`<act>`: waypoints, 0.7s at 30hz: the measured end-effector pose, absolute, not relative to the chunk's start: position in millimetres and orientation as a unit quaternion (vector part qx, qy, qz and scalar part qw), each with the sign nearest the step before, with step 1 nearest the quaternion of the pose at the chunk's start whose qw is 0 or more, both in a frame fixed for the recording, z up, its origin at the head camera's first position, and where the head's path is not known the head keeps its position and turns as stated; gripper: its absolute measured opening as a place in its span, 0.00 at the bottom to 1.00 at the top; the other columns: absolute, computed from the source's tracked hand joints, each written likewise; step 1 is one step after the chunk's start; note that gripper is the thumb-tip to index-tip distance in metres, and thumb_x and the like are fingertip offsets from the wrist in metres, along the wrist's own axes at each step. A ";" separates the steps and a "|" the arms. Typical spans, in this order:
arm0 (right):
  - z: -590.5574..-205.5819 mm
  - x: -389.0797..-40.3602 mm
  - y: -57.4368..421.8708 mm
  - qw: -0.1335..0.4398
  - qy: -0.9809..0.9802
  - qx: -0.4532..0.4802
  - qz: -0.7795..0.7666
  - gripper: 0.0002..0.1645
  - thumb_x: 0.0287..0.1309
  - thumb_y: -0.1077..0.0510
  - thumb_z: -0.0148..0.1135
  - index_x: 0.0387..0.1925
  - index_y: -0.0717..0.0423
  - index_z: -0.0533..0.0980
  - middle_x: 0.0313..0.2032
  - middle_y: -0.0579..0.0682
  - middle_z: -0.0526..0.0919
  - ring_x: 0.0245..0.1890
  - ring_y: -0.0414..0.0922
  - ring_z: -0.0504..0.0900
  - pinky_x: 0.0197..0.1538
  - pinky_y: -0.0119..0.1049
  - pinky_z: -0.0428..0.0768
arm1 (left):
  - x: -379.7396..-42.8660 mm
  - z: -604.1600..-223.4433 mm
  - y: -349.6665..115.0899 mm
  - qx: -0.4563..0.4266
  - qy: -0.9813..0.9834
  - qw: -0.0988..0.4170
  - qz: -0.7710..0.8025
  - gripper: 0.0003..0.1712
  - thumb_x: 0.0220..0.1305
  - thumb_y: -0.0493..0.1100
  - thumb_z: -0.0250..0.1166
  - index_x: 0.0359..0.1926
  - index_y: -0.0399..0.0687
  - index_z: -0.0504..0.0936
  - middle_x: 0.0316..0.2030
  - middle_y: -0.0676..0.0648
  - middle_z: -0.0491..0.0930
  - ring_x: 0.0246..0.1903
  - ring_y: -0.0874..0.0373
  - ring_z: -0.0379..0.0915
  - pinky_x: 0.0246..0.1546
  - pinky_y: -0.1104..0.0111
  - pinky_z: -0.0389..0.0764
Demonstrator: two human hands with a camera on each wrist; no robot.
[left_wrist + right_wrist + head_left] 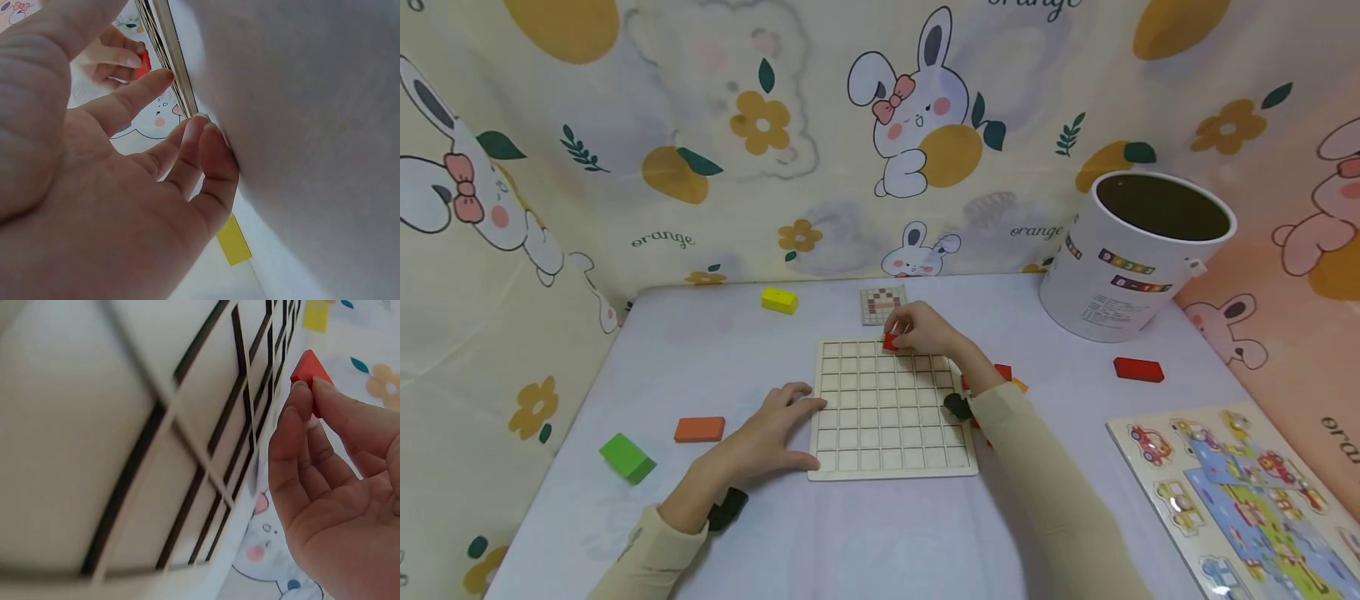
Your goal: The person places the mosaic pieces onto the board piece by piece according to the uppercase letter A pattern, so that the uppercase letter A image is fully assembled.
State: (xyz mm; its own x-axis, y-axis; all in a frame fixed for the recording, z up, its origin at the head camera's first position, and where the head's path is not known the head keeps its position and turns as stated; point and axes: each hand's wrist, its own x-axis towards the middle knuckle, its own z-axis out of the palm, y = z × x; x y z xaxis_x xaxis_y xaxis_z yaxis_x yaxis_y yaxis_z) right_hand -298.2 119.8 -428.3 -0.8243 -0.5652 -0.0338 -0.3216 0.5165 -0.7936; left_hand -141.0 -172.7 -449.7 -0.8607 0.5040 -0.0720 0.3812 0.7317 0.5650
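Note:
A pale wooden grid board (887, 417) lies flat on the white-covered table. My left hand (767, 437) rests at the board's left edge, its thumb and fingers spread and touching the side. Over the far edge of the board, my right hand (925, 327) pinches a small red block (310, 365) between thumb and fingertips. That block looks triangular from the right wrist. Just behind it lies a small card (880, 306) printed with a coloured grid pattern. Red blocks (1002, 372) and a bit of orange are partly hidden by the right forearm.
Left of the board are an orange block (699, 429) and a green block (627, 457). A yellow block (779, 301) sits at the back. On the right stand a white bucket (1105, 283), another red block (1138, 369) and a picture puzzle board (1176, 508).

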 end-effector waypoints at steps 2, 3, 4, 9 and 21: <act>-430.6 -300.3 113.8 0.147 0.861 -0.253 -0.417 0.07 0.59 0.72 0.64 0.40 0.64 0.80 0.34 0.56 0.81 0.39 0.50 0.78 0.43 0.40 0.77 | -141.5 -450.1 -172.3 0.241 0.924 0.111 0.275 0.49 0.47 0.56 0.80 0.69 0.48 0.71 0.69 0.39 0.59 0.66 0.42 0.55 0.61 0.48 0.68; -431.4 -301.1 111.8 0.148 0.861 -0.250 -0.417 0.07 0.59 0.72 0.64 0.40 0.65 0.80 0.34 0.56 0.81 0.39 0.50 0.78 0.43 0.41 0.77 | -141.7 -450.2 -172.1 0.239 0.925 0.111 0.275 0.49 0.47 0.56 0.80 0.69 0.48 0.71 0.69 0.39 0.59 0.66 0.42 0.55 0.61 0.48 0.68; -432.3 -301.7 110.3 0.150 0.861 -0.248 -0.417 0.07 0.59 0.72 0.64 0.39 0.65 0.81 0.34 0.56 0.81 0.39 0.50 0.78 0.43 0.41 0.77 | -141.9 -450.6 -171.9 0.238 0.925 0.112 0.274 0.49 0.47 0.56 0.80 0.69 0.48 0.71 0.69 0.39 0.59 0.66 0.43 0.55 0.61 0.48 0.68; -434.7 -302.5 106.8 0.154 0.864 -0.246 -0.412 0.07 0.57 0.72 0.65 0.38 0.65 0.82 0.33 0.56 0.81 0.37 0.49 0.79 0.42 0.39 0.77 | -141.3 -450.9 -170.4 0.228 0.928 0.115 0.271 0.49 0.46 0.55 0.81 0.69 0.49 0.71 0.69 0.40 0.59 0.66 0.43 0.55 0.62 0.49 0.68; -427.2 -296.1 114.2 0.154 0.881 -0.246 -0.373 0.10 0.59 0.68 0.66 0.43 0.65 0.83 0.34 0.55 0.82 0.35 0.48 0.77 0.39 0.39 0.77 | -141.5 -450.6 -169.2 0.227 0.927 0.112 0.275 0.49 0.45 0.55 0.81 0.68 0.49 0.72 0.68 0.41 0.60 0.66 0.44 0.56 0.62 0.50 0.68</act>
State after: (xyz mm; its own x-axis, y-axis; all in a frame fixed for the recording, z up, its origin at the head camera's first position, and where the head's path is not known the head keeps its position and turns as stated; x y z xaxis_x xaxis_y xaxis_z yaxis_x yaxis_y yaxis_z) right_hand -296.1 114.2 -427.2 -0.8313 -0.5489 -0.0870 -0.3198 0.6005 -0.7329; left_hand -141.5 -169.2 -450.6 -0.8716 0.4833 -0.0825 0.3602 0.7454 0.5610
